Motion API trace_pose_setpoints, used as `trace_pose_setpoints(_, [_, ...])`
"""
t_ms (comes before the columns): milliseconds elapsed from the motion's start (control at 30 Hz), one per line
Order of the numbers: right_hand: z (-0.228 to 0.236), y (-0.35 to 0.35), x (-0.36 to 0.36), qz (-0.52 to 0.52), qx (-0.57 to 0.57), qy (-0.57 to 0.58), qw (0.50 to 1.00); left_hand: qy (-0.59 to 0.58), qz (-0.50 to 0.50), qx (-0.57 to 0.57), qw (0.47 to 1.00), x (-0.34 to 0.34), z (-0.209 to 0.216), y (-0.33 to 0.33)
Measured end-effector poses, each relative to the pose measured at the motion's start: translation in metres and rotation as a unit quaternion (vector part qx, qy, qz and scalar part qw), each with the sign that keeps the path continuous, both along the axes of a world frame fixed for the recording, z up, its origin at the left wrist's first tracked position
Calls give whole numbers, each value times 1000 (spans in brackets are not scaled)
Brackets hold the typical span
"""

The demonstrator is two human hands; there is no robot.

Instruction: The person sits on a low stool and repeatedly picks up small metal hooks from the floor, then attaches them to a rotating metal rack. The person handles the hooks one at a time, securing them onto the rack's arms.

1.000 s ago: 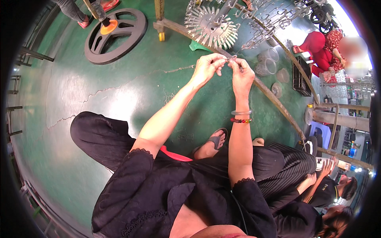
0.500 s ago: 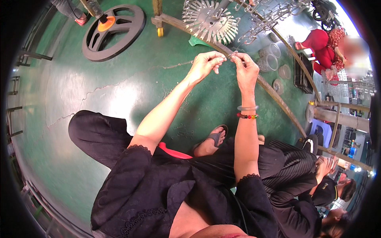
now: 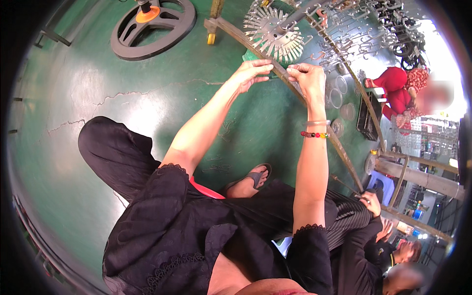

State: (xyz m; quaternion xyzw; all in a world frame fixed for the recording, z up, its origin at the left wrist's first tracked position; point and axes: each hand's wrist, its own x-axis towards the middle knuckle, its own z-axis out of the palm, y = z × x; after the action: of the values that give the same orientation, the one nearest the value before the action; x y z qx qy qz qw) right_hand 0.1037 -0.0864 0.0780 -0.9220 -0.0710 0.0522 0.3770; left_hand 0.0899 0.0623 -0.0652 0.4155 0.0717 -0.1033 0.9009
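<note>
My left hand (image 3: 251,74) is up in front of me, its fingers stretched out to the right and slightly apart, with nothing visible in them. A small gap to the right, my right hand (image 3: 309,79) is closed in a pinch; whatever sits between its fingertips is too small to make out. A clear bangle and a beaded bracelet (image 3: 315,134) circle the right wrist. Both hands hover near a brown metal frame bar (image 3: 280,73). Just beyond them stands a round metal wheel (image 3: 268,30) with many flat slats around its edge.
Many metal hooks (image 3: 354,45) hang at the far right. Clear plastic tubs (image 3: 336,98) and a black crate (image 3: 366,118) stand on the green floor. A large grey wheel (image 3: 184,22) is at far left. People sit close on my right, and a person in red (image 3: 393,86) sits farther off.
My hands have drawn apart from where their fingertips met, the left one loosening its pinch. The view has shifted, and a person's hand beside me at right has moved.
</note>
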Motion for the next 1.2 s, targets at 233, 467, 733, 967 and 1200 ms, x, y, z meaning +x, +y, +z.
trace_pose_setpoints(233, [-13, 10, 39, -12, -7, -44, 999, -34, -21, -46, 998, 31, 10, 12])
trace_pose_setpoints(467, [-20, 7, 53, -8, 2, -31, 999, -2, -18, -39, 999, 36, 12, 11])
trace_pose_setpoints(733, [-18, 10, 48, -5, 26, -15, 1000, 36, 9, 24, 999, 33, 18, 8])
trace_pose_setpoints(967, [-23, 9, 54, 6, 35, -6, 999, 22, 17, -7, 1000, 31, 18, 2])
trace_pose_setpoints(1200, [-25, 12, 53, -4, 21, -10, 1000, 27, 22, -43, 998, 27, 17, 3])
